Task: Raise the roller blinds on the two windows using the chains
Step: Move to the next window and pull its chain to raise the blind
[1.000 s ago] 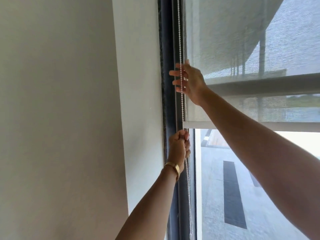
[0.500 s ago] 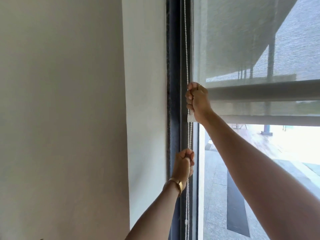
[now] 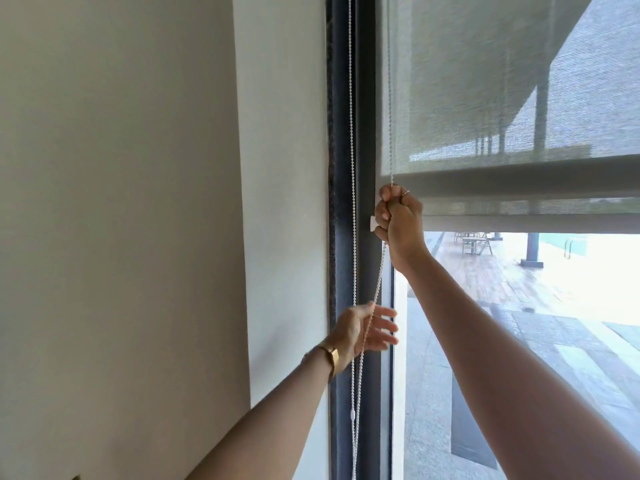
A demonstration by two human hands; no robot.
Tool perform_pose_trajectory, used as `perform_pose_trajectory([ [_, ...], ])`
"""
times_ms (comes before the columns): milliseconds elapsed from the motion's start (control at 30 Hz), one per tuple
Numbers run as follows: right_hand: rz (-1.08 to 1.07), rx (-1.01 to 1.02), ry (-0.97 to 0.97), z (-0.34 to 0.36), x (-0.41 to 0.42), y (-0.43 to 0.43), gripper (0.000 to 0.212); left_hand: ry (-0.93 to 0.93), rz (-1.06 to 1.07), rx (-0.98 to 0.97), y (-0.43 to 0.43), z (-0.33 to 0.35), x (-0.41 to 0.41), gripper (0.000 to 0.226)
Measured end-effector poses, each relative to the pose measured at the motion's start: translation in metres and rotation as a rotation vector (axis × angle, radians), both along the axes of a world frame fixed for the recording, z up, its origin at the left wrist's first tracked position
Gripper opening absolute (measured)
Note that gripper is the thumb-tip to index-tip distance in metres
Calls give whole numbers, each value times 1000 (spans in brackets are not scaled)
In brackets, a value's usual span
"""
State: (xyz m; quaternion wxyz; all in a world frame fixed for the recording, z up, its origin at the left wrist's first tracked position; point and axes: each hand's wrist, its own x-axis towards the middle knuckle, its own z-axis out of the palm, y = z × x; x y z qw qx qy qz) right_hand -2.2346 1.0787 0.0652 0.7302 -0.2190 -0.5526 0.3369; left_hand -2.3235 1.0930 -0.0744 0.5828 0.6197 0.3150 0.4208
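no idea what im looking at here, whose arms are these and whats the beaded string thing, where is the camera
The camera sits on a person's head, looking forward at their own two bare arms, so no machine is involved. They face a window with a roller blind partly covering it. The beaded string is the blind's chain, a loop hanging along the dark frame. The right hand is a closed fist gripping one strand near the blind's bottom bar. The left hand, lower down and wearing a gold bracelet, is open, with the chain running across its fingers but not clasped. Outside is a paved terrace.

Beige wall (image 3: pixel 121 202), dark window frame (image 3: pixel 341 168), bright daylight.
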Motion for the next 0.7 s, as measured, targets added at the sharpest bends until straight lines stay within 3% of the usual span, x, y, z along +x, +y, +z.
perform_pose_trajectory([
  [133,-16,30,4,-3,5,-1,40,-76,51,31,17,48,-5,55],
  [433,-41,-19,-10,-31,14,-3,38,-243,112,364,0,197,-2,58],
  [700,-17,-51,-28,-48,8,-8,39,-212,119,440,-24,231,11,46],
])
